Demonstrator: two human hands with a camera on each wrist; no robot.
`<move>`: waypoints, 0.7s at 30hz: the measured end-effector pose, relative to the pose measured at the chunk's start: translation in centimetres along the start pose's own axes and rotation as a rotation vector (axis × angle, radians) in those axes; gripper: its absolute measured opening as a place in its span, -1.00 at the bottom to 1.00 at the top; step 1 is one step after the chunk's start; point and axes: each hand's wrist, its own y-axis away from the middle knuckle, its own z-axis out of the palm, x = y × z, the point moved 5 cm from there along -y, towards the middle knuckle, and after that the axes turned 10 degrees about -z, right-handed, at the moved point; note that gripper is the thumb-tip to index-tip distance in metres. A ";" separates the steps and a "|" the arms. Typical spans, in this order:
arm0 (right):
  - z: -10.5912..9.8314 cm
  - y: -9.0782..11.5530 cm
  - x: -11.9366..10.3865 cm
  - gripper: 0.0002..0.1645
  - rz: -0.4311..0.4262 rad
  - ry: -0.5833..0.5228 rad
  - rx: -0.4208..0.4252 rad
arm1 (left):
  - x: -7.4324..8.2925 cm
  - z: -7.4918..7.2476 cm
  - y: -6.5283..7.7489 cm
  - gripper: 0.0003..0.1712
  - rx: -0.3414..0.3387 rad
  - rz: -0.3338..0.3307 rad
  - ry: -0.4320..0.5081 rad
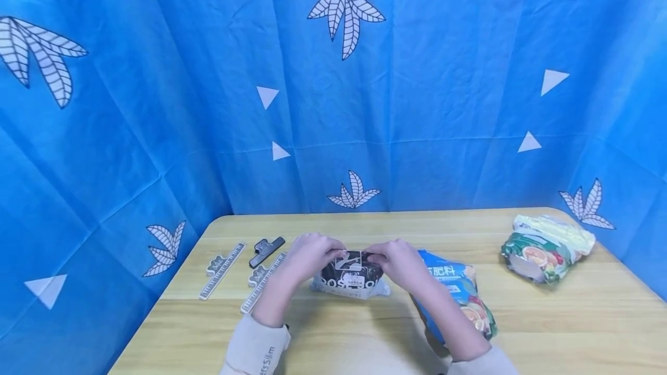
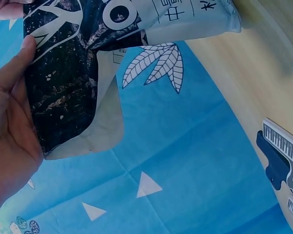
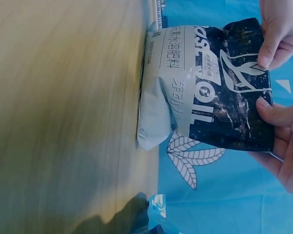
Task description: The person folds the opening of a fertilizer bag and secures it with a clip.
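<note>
A black and white soil bag stands upright on the table in the head view, its white bottom on the wood. My left hand pinches the left part of its top edge, and my right hand pinches the right part. In the right wrist view, both thumbs press on the black front of the bag near the top edge, while the right fingers lie behind it. The left wrist view shows the left thumb on the bag's black top; its other fingers are mostly hidden.
Left of the bag lie two white piano-key-patterned clips and a black clip. A blue bag lies beneath my right forearm. Farther right is a green bag with fruit pictures. A blue curtain surrounds the wooden table.
</note>
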 end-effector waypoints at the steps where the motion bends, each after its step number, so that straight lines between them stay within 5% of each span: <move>1: 0.0 0.0 0.0 -0.87 -0.003 -0.006 -0.001 | 0.0 0.0 0.0 -0.79 0.001 0.003 0.001; 11: 0.0 0.2 0.9 -0.81 0.072 -0.112 -0.055 | -1.4 -0.5 0.2 -0.82 0.014 -0.045 0.025; 21: -0.1 0.3 1.1 -0.80 0.089 -0.088 -0.039 | -1.4 -0.4 0.1 -0.83 0.062 -0.030 0.033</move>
